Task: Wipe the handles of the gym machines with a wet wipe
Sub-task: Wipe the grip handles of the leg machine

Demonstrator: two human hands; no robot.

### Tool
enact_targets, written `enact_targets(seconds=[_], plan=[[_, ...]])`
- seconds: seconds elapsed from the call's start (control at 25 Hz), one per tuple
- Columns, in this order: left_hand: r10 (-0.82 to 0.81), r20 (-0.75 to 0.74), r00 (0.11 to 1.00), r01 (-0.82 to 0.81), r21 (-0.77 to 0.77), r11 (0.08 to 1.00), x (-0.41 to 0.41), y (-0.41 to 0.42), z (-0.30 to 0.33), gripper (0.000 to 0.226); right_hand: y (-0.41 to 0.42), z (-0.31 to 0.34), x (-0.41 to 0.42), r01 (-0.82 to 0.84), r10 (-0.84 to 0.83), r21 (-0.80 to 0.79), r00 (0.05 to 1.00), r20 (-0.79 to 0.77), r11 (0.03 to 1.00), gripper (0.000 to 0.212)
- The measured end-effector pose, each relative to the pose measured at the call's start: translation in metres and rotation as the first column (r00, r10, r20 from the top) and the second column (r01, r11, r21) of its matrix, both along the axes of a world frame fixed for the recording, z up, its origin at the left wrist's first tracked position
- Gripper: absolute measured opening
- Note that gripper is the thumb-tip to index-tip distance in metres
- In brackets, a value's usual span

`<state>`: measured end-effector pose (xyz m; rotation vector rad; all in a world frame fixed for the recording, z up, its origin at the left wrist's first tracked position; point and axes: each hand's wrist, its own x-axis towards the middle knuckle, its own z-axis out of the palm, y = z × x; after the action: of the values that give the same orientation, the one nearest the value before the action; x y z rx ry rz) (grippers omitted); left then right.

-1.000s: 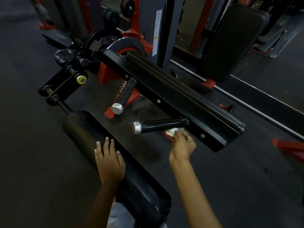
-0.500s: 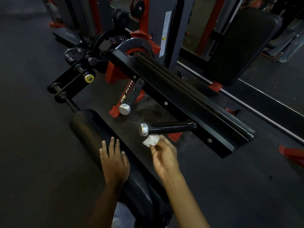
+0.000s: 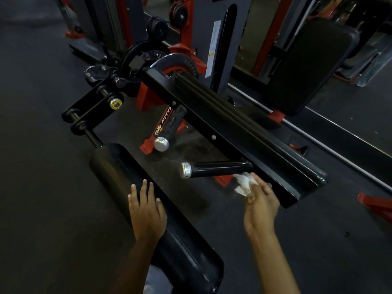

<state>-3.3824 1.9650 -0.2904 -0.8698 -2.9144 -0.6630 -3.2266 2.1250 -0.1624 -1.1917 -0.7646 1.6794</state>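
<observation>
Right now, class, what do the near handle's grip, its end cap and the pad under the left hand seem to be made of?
Near handle's grip: probably rubber or plastic, black with a slight sheen.
End cap: likely bare metal, silver and bright with a turned rim.
Pad: apparently vinyl-covered cushioning, black and smooth, with a stitched seam and soft highlights.

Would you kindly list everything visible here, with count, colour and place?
Handles: two, black with silver caps; near handle at centre, far handle behind it.
Beam: one, black, diagonal, carrying both handles.
Pad: one, black, lower left.
Back pad: one, black, upper right.
Frame: red and grey, rear.
Floor: dark.
Wipe: one, white, just below the near handle's base.
Left hand: flat on the pad.
Right hand: holds the wipe.
</observation>
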Motion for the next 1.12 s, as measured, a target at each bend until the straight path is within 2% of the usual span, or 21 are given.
enact_targets(seconds=[0.04,0.08,0.12,0.16,0.24,0.28,0.36,0.44,0.56,0.64,0.72,0.8,0.88,1.0,1.08,1.12], plan=[[-0.001,0.0,1.0,0.001,-0.006,1.0,-0.001,0.001,0.0,0.055,0.003,0.011,-0.001,-0.084,0.051,0.21,0.987,0.155,0.974,0.025],[-0.003,0.002,1.0,0.003,-0.016,1.0,-0.001,0.001,0.0,0.055,0.011,0.025,-0.005,-0.226,0.102,0.383,0.942,0.318,0.895,0.026],[-0.005,0.006,1.0,0.005,-0.026,1.0,-0.001,0.001,0.0,0.055,0.02,0.039,-0.014,-0.408,0.153,0.489,0.864,0.48,0.771,0.027],[-0.005,0.008,1.0,0.005,-0.031,1.0,-0.001,0.001,0.001,0.055,0.028,0.051,-0.027,-0.597,0.202,0.513,0.75,0.63,0.616,0.028],[-0.001,0.009,1.0,0.001,-0.026,1.0,-0.001,0.0,0.001,0.055,0.036,0.066,-0.06,-0.879,0.29,0.359,0.449,0.845,0.315,0.026],[-0.001,0.009,1.0,0.001,-0.025,1.0,-0.001,0.0,0.002,0.055,0.037,0.07,-0.076,-0.947,0.318,0.268,0.312,0.895,0.175,0.024],[-0.004,0.007,1.0,0.004,-0.036,0.999,0.0,0.001,0.003,0.056,0.037,0.075,-0.103,-0.992,0.343,0.108,0.078,0.936,-0.067,0.022],[-0.002,0.012,1.0,0.003,-0.044,0.999,0.0,0.001,0.003,0.057,0.045,0.075,-0.119,-0.97,0.319,-0.05,-0.126,0.939,-0.236,0.021],[-0.004,0.014,1.0,0.005,-0.052,0.999,0.0,-0.001,0.002,0.058,0.057,0.074,-0.124,-0.93,0.21,-0.197,-0.269,0.94,-0.309,0.021],[-0.002,0.021,1.0,0.003,-0.052,0.999,0.0,-0.001,0.003,0.059,0.062,0.078,-0.118,-0.92,0.205,-0.23,-0.303,0.931,-0.318,0.021],[0.001,0.029,1.0,0.001,-0.045,0.999,0.0,0.0,0.003,0.058,0.072,0.083,-0.109,-0.894,0.085,-0.297,-0.343,0.936,-0.334,0.02],[0.002,0.034,0.999,-0.001,-0.029,1.0,0.0,0.0,0.004,0.058,0.088,0.082,-0.098,-0.849,-0.102,-0.44,-0.43,0.897,-0.294,0.022],[0.001,0.037,0.999,0.0,-0.024,1.0,-0.001,-0.001,0.003,0.058,0.098,0.074,-0.089,-0.822,-0.227,-0.532,-0.49,0.842,-0.202,0.025],[0.001,0.043,0.999,0.0,-0.032,0.999,-0.001,0.0,0.003,0.059,0.093,0.067,-0.086,-0.801,-0.4,-0.584,-0.496,0.77,-0.13,0.03],[-0.001,0.041,0.999,0.003,-0.031,1.0,-0.001,-0.001,0.002,0.058,0.093,0.065,-0.085,-0.825,-0.383,-0.549,-0.468,0.797,-0.134,0.029],[0.001,0.038,0.999,0.0,-0.029,1.0,-0.002,-0.001,0.002,0.058,0.095,0.065,-0.084,-0.853,-0.31,-0.505,-0.448,0.839,-0.133,0.026]])
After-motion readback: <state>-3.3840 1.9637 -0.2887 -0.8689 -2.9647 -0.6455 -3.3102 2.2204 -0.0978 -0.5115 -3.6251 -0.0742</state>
